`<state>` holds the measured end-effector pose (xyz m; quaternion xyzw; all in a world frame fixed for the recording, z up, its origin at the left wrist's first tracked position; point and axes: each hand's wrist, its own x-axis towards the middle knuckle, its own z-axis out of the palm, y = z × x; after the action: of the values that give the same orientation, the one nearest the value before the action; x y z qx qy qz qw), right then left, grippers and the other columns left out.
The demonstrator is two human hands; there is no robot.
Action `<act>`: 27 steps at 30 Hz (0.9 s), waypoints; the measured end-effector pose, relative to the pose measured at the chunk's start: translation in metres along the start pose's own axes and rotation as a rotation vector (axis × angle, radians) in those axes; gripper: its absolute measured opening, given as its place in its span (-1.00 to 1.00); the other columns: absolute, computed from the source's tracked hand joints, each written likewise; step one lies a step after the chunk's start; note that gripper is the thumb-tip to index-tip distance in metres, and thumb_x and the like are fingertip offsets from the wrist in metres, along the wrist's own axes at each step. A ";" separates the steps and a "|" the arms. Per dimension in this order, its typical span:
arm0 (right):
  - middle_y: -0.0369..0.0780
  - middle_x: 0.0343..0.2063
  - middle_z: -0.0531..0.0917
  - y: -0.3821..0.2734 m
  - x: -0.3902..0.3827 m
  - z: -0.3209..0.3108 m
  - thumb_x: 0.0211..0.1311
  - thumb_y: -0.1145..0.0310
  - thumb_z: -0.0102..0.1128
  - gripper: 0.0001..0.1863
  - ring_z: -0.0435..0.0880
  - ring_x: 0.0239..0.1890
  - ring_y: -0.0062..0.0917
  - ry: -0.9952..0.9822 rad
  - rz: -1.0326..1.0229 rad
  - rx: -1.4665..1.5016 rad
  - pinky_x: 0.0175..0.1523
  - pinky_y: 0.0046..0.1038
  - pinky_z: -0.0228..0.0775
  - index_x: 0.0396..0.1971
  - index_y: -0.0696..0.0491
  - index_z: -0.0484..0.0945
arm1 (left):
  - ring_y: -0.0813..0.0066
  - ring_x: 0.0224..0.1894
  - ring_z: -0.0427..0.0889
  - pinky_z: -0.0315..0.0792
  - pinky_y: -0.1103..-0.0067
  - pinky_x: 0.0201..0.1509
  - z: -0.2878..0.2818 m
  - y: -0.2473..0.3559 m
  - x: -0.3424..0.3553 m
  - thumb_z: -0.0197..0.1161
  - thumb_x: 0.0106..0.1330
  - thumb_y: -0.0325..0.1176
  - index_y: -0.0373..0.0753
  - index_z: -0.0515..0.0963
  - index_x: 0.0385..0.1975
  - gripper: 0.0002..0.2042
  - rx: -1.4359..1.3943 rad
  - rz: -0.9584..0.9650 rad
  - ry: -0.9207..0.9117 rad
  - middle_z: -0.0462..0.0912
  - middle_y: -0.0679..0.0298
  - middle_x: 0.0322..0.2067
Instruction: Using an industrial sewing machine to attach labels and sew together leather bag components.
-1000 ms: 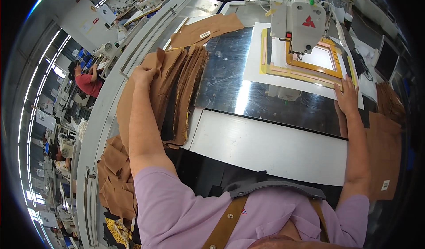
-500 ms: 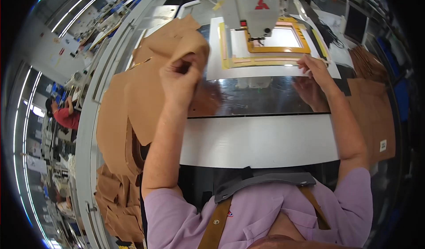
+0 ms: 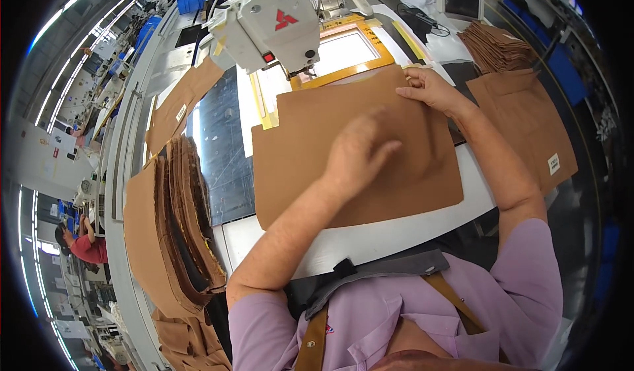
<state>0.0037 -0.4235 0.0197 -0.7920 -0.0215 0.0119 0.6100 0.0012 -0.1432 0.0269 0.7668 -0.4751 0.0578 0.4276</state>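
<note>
A large brown fabric panel [image 3: 310, 193] lies in front of the sewing machine head [image 3: 281, 21], over the dark metal plate and the white table edge. My right hand [image 3: 432, 92] pinches its far right corner. My left hand [image 3: 360, 150] is over the middle of the panel, thumb apart and fingers stretched but smeared by motion. Whether its palm touches the cloth I cannot tell. Behind the panel, an orange-yellow frame [image 3: 350, 70] sits under the machine head, partly covered by the cloth.
Thick stacked brown panels [image 3: 148, 219] lie at the left, with another brown piece [image 3: 181, 103] beyond them. Folded brown pieces [image 3: 492, 44] and a labelled brown panel [image 3: 528, 120] lie at the right. A black cable [image 3: 422, 20] runs behind. A person in red [image 3: 89, 249] is far left.
The brown panel has come from the left stack to the front of the machine. My left hand has moved right with it; my right hand has taken its corner. The view has shifted.
</note>
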 end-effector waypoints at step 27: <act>-0.30 -0.60 0.68 -0.002 0.055 -0.022 0.28 0.15 0.28 -0.70 0.67 -0.49 -0.55 0.223 0.167 -0.540 -0.32 -0.39 0.47 -0.53 0.05 0.59 | 0.70 -0.67 0.49 0.50 0.59 -0.35 -0.107 -0.158 0.032 0.49 0.22 -0.23 -0.25 0.70 -0.40 -0.79 0.039 -0.822 0.217 0.62 0.40 -0.65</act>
<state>0.0600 -0.4411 0.0279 -0.9210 0.1085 -0.0314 0.3728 0.1754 -0.0600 0.0149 0.8899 -0.0811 -0.0282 0.4481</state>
